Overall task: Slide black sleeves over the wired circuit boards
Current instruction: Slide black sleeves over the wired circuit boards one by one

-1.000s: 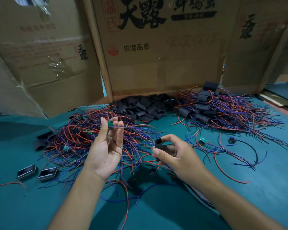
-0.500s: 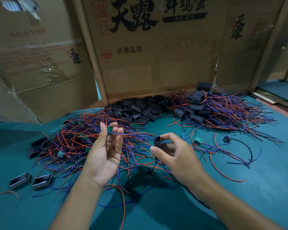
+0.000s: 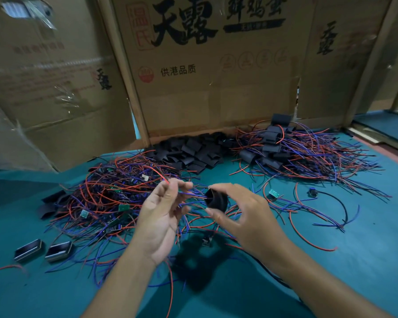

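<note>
My left hand point(image 3: 160, 216) pinches red and blue wires point(image 3: 189, 192) between thumb and fingertips above the table; their circuit board is hidden. My right hand point(image 3: 244, 216) pinches a black sleeve point(image 3: 216, 200) between thumb and forefinger, its round mouth squeezed open and facing the wires. The blue wire tips reach the sleeve's mouth. A heap of wired green boards point(image 3: 115, 198) lies to the left. Loose black sleeves point(image 3: 193, 154) are piled at the back. A heap of sleeved boards with wires point(image 3: 292, 154) lies at the back right.
Cardboard boxes point(image 3: 207, 72) wall off the back of the green table point(image 3: 331, 271). Two small black cases point(image 3: 44, 250) lie at the front left. A single green board point(image 3: 274, 193) and a black-wired part point(image 3: 313, 192) lie right of my hands.
My hands have come closer together. The right hand turned the sleeve so its open mouth faces the wires, and the left hand brought the wire ends up to it.
</note>
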{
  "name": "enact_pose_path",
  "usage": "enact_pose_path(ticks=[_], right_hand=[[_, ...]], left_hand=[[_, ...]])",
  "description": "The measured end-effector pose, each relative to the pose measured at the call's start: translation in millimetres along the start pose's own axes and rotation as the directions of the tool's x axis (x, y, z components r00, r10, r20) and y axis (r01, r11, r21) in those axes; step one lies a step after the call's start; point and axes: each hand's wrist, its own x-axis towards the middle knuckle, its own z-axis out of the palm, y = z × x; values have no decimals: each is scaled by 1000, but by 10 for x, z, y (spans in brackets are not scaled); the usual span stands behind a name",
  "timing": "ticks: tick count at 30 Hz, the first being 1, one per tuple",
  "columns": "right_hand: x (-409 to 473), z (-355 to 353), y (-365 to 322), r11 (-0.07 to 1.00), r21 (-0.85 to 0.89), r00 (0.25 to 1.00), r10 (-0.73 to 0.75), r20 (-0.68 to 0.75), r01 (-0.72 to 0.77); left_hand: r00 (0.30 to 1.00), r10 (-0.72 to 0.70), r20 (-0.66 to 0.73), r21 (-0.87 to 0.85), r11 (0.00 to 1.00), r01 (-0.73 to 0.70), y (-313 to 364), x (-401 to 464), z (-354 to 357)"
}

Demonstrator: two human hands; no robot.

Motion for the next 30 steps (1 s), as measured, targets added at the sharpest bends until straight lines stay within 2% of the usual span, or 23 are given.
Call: enact_pose_path(ticks=[4, 8, 11, 16, 21, 25, 30], right_hand=[[-13, 18, 32, 998, -49, 998, -48, 35, 50], [4, 4, 74, 997, -70, 999, -38, 37, 40], [28, -42, 75, 996, -65, 998, -58, 22, 60], [14, -54, 72, 985, -131, 989, -101, 106, 114], [-7, -14, 58, 983, -128, 984, -111, 139, 129], [17, -48, 83, 981, -172, 992, -76, 101, 93], [33, -91, 90, 975, -192, 990, -93, 106, 112]], left_hand=[[1000, -1, -10, 7, 1000, 2, -132, -66, 117], [999, -18, 50, 72, 997, 14, -192, -94, 138], [996, 33, 81, 115, 992, -43, -189, -75, 118], [980, 188, 71, 245, 949, -199, -185, -56, 75], [996, 66, -52, 183, 982, -56, -288, -93, 153], [999, -42, 1, 88, 995, 41, -256, -76, 124], [998, -58, 31, 162, 985, 53, -219, -71, 103]])
